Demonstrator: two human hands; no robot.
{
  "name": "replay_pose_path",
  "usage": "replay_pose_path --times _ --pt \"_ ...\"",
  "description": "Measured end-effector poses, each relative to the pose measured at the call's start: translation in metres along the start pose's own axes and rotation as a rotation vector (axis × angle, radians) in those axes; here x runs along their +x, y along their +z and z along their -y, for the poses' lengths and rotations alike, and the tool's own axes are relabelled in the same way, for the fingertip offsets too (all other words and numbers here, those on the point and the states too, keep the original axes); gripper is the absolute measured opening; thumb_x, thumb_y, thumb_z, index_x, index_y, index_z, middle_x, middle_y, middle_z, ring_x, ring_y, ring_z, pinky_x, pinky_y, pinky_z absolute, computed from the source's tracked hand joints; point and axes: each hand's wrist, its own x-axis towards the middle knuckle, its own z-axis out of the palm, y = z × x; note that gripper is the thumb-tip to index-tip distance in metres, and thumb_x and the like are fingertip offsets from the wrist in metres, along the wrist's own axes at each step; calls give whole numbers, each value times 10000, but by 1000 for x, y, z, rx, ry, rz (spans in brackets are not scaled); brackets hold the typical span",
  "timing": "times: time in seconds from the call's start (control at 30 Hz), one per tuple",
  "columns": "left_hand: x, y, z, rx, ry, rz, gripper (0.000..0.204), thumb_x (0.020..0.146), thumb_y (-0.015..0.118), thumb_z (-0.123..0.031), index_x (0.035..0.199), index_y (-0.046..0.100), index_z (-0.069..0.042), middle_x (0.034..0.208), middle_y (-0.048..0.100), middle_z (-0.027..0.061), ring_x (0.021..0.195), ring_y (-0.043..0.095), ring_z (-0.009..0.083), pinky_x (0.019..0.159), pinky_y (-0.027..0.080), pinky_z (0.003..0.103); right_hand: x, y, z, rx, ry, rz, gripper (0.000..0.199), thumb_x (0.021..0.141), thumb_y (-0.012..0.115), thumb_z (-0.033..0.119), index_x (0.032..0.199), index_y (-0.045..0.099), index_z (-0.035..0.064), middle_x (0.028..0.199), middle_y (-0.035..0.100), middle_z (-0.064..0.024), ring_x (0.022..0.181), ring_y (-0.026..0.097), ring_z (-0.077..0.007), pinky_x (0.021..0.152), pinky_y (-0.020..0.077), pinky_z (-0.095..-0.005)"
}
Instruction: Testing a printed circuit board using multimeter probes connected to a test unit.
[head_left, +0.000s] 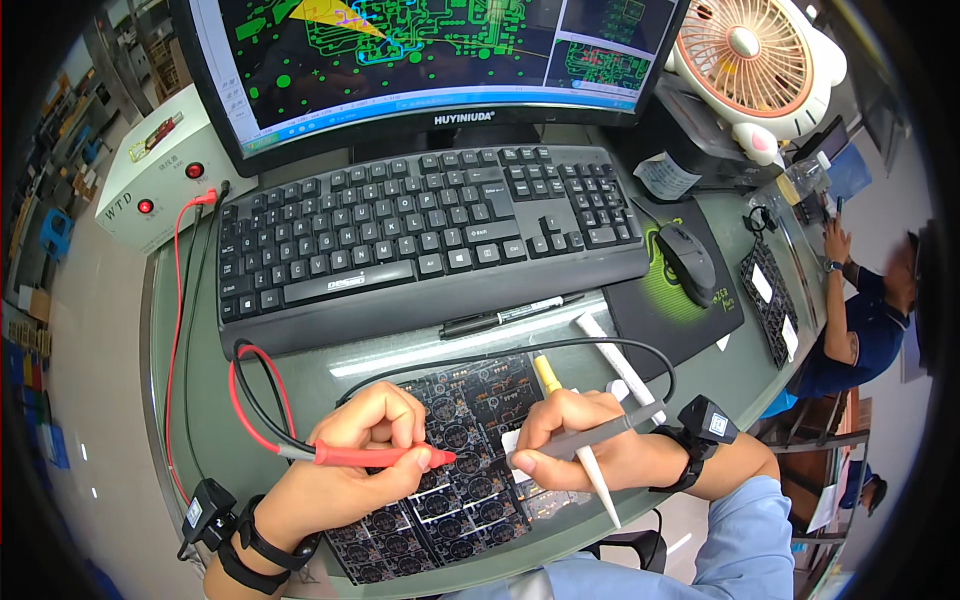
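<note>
The left hand (355,450) is closed around a red probe stick (385,458) with a red wire. The stick lies almost flat and points to the right. Its thin tip comes down on the dark circuit board with many round parts (455,440). The right hand (570,440) is closed around a grey probe stick (580,437) with a black wire. This stick points to the left, and its tip is near the same board. The same hand also holds a yellow and white pen (592,470) that points down and away.

The board lies flat on the green tabletop (200,400), right under both hands and between them. Its long side runs from the bottom left up to the top right. The two stick tips face each other and are very near one another, just above the middle of the board. Both hands are about as close to the board as each other.

Behind the board is a black keyboard (420,230). A black marker pen (510,315) lies just in front of it. A black mouse (687,262) sits on a dark pad to the right. A screen (420,50) shows green lines. A white box with red buttons (160,170) stands at the left, and a small pink fan (745,55) at the right. Another person (860,300) sits far to the right.
</note>
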Motion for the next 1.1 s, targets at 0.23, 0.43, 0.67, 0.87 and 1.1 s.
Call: replay_pose_path --times 0.23,0.43,0.67,0.87,1.1 --pt "2 1 2 -22 31 -8 213 858 626 -18 856 418 -64 946 480 77 790 525 75 721 497 234 2 1 0 -11 -21 -12 230 842 722 99 807 498 61 677 593 -28 529 561 -124 475 417 -266" --pt "0 1 -2 -40 -13 -13 219 850 614 20 853 409 -55 943 481 61 816 527 70 745 498 242 2 0 0 -47 -11 10 230 844 728 109 816 504 62 689 603 -33 539 573 -132 484 431 -268" --pt "0 2 -1 -22 -14 -18 239 851 620 39 835 400 -54 928 472 40 819 490 61 750 483 238 2 1 0 -46 -9 5 229 846 728 114 818 507 61 696 606 -30 546 575 -135 485 432 -269" --pt "0 2 -2 -5 -8 -13 242 851 621 41 834 400 -56 924 470 39 819 483 61 753 478 235 2 1 -1 -51 -20 -8 230 843 732 121 816 510 64 713 613 -33 554 585 -139 494 443 -265" --pt "1 2 -2 -12 -9 -10 243 850 620 43 836 399 -55 935 470 44 822 481 61 756 478 235 2 1 0 -57 -15 -7 235 839 738 126 811 513 64 717 616 -38 558 589 -144 495 448 -268"
